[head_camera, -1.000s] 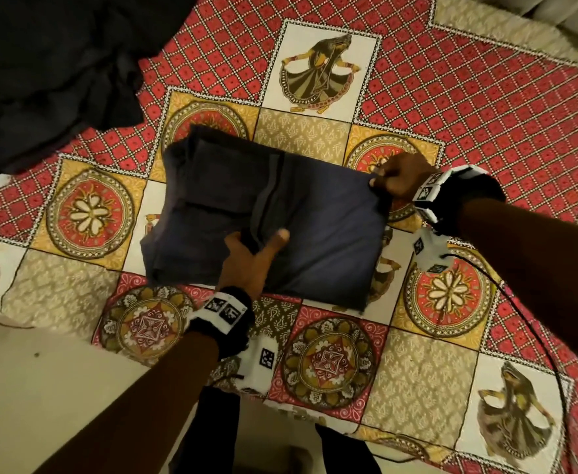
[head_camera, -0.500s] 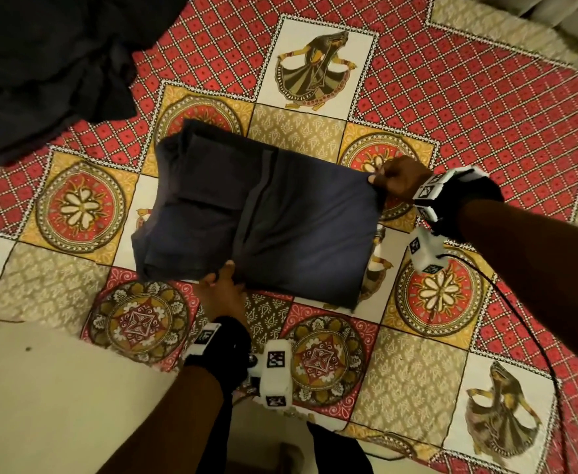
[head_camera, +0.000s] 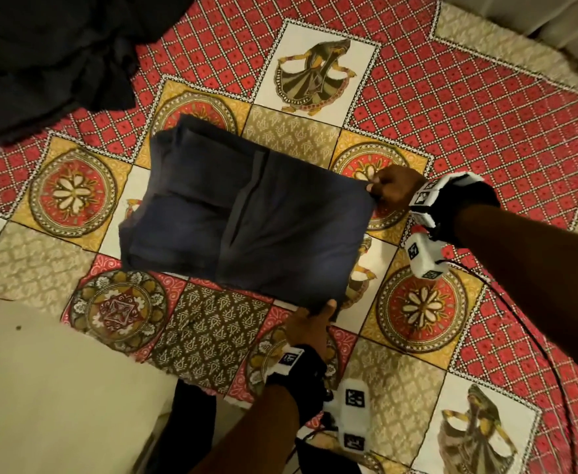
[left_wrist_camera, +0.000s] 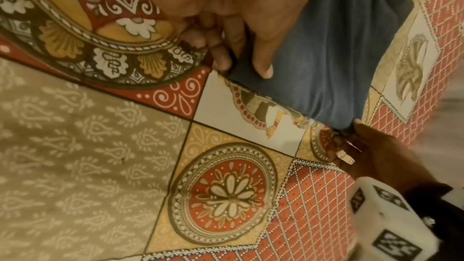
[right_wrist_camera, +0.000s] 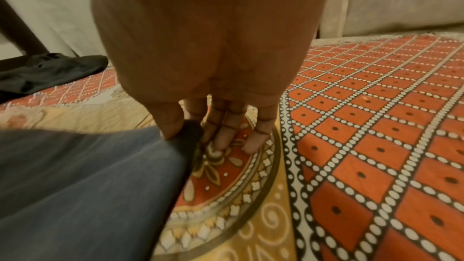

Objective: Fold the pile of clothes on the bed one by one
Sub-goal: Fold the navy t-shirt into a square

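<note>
A dark blue garment [head_camera: 246,227], partly folded into a rough rectangle, lies in the middle of the patterned bedspread [head_camera: 468,107]. My left hand [head_camera: 318,314] pinches its near right corner, thumb on top of the cloth [left_wrist_camera: 314,47] and fingers beneath. My right hand [head_camera: 383,189] pinches the far right corner; in the right wrist view the thumb presses the blue fabric [right_wrist_camera: 88,176] against the fingers. The right edge of the garment runs taut between the two hands. A heap of black clothes [head_camera: 51,53] lies at the far left.
The bed's near edge and pale floor [head_camera: 41,388] are at the lower left. A light wall or headboard [right_wrist_camera: 401,1] runs along the far side. My dark trouser legs [head_camera: 191,415] stand against the bed edge. A cable [head_camera: 537,354] trails from the right wrist.
My left hand slid from the middle of the garment's near edge rightward to its near right corner and took hold there. The right hand kept its hold on the far right corner.
</note>
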